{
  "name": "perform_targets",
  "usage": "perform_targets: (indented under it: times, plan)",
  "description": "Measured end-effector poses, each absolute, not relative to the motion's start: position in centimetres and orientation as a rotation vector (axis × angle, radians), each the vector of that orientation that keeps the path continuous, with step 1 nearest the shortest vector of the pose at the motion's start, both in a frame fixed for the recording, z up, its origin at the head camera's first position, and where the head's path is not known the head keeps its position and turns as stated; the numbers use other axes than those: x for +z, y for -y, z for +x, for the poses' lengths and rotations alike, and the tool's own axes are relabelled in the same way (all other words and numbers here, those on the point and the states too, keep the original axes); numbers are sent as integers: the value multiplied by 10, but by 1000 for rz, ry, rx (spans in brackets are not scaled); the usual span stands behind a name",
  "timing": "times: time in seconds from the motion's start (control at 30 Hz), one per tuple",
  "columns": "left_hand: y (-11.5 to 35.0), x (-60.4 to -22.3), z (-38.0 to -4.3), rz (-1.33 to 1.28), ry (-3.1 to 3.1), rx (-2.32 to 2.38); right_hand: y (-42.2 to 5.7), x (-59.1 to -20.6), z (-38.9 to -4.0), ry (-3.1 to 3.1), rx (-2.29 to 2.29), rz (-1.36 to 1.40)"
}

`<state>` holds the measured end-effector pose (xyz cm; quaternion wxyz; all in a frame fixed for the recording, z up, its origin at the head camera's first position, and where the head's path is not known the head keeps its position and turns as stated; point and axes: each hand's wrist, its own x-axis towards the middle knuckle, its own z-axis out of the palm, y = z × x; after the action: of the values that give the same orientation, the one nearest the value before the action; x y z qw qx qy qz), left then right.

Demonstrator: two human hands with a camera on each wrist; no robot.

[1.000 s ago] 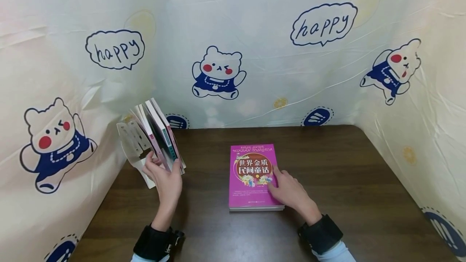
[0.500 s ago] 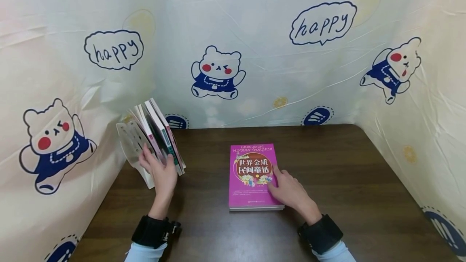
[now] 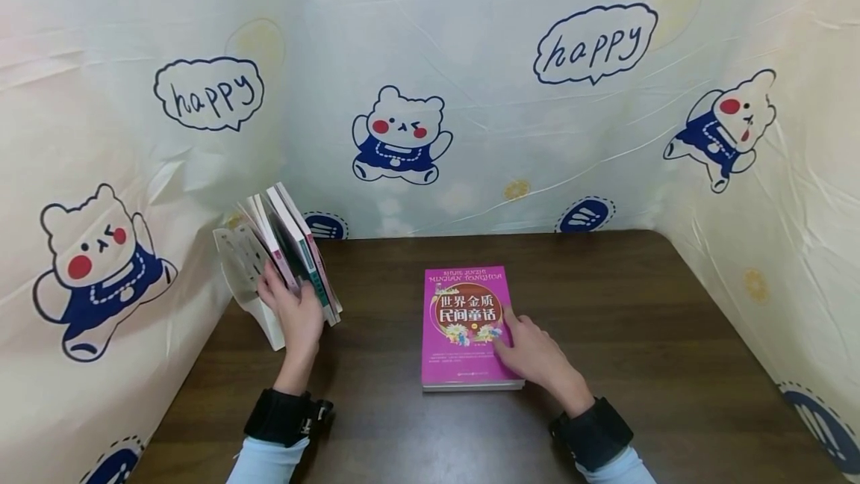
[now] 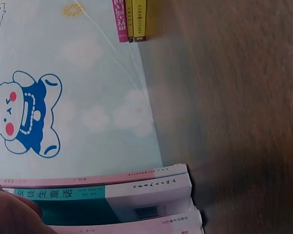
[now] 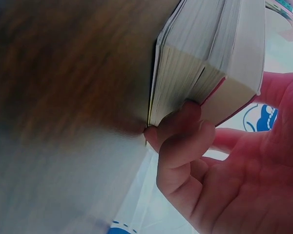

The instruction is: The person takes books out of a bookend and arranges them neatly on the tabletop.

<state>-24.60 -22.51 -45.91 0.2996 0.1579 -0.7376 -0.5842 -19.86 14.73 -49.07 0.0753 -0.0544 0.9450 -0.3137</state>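
On the dark wooden table lies a stack of books, a magenta book (image 3: 466, 364) on top; the left wrist view shows pink and yellow spines (image 4: 139, 19). The right hand (image 3: 540, 353) grips the stack's right side, thumb over the cover and fingers curled against the page edges (image 5: 185, 83). At the far left several books lean upright in a white bookend (image 3: 251, 305). There the left hand (image 3: 295, 316) pinches a pink-spined book (image 3: 282, 264), its thumb in the gap beside a green-spined book (image 4: 63, 193). The left fingertips are partly hidden in the left wrist view.
A pale curtain (image 3: 484, 185) printed with bears and "happy" bubbles hangs behind and on both sides of the table (image 3: 605, 297). Another thin pink-spined book (image 4: 88, 180) leans on the outer side of the green one.
The left hand has shifted slightly left, its thumb moving from the outer books towards the pink-spined one. The right hand and the magenta book have stayed in place.
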Motion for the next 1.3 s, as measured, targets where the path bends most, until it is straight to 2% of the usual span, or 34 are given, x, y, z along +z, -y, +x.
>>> perform_targets:
  times: [0.8,1.3]
  plan:
    - [233,-464,-260,414,1975,-1557,-148,-490,-199,-2826,-937,-157]
    - [228,-467,-248,295,1945,-1482,-147,-490,-198,-2822,-930,-153]
